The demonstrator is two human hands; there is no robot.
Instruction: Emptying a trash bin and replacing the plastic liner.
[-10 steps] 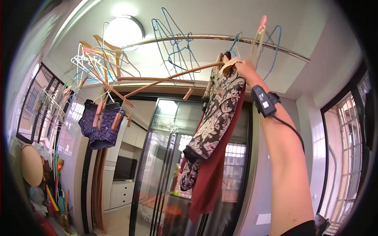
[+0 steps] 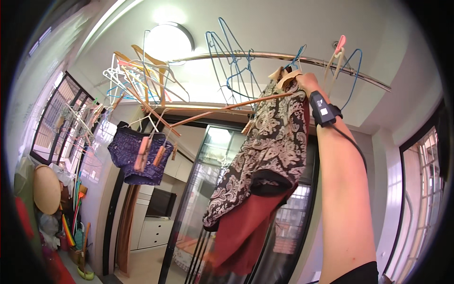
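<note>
Below the shiny metal rail (image 2: 369, 80), right of centre, the right hand (image 2: 308, 83) pinched the beige collar (image 2: 289, 80) of a black-and-cream patterned garment (image 2: 276, 137). Behind stood a black-framed glass sliding door (image 2: 198, 184); a round white lamp (image 2: 169, 43) glowed on the pale ceiling (image 2: 302, 23) at left.

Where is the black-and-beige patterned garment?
The garment is right of centre in the head view, below the shiny metal rail, the right hand at its top.

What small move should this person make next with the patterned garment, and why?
Perhaps steady the patterned garment with the right hand and check the blue hanger hook: the hand grips the garment's top, and the hook overlaps the metal rail, but whether it sits securely is unclear.
</note>
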